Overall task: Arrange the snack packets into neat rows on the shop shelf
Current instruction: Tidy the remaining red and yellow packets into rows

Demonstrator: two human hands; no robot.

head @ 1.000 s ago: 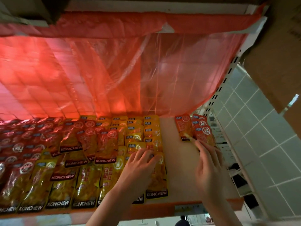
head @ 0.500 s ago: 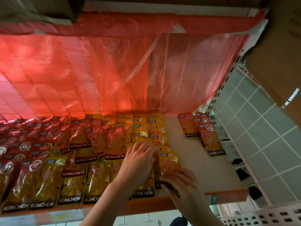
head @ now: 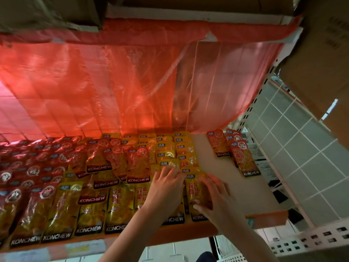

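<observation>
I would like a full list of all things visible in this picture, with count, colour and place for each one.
yellow snack packets: many, too many to count, yellow; rows on the middle and front of the shelf.
red snack packets: many, red; left part of the shelf, some overlapping the yellow ones.
separate red packets: a few, exact count unclear, red-orange; right part of the shelf, apart from the rows.
shelf: one, pale board with an orange front edge.
plastic sheet: one, translucent red; hanging behind the packets.
cardboard boxes: several, brown; above and on the right.
tiled floor: white; on the right, below.
left hand: on the yellow packets.
right hand: grips one yellow packet.
</observation>
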